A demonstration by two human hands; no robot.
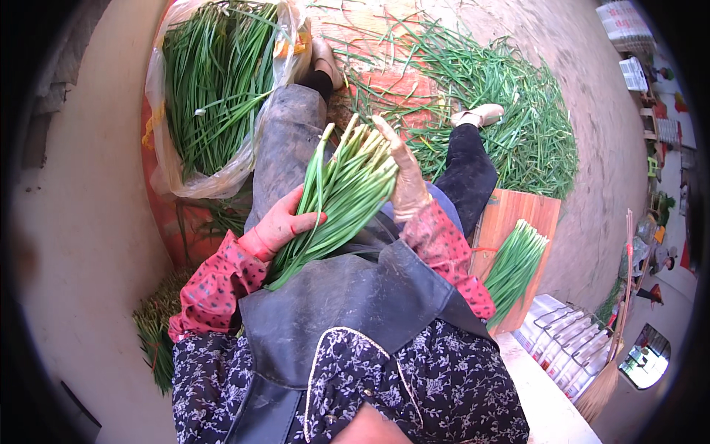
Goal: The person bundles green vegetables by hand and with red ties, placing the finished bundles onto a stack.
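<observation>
A bunch of long green leafy stalks, which look like garlic chives, lies slantwise above my lap, its pale ends pointing away from me. My left hand is closed around the lower left side of the bunch, thumb across the top. Along the right side of the pale ends rests my right hand, fingers straight and palm toward the stalks; it seems to wear a thin glove. A few stalks on the left stick out past the others. The leaf tips drop down against my dark apron.
A plastic bag full of chives stands at the upper left. Loose green trimmings cover the floor around my right foot. To my right, a wooden board bears a neat bunch. Beyond it are a wire rack and a straw broom.
</observation>
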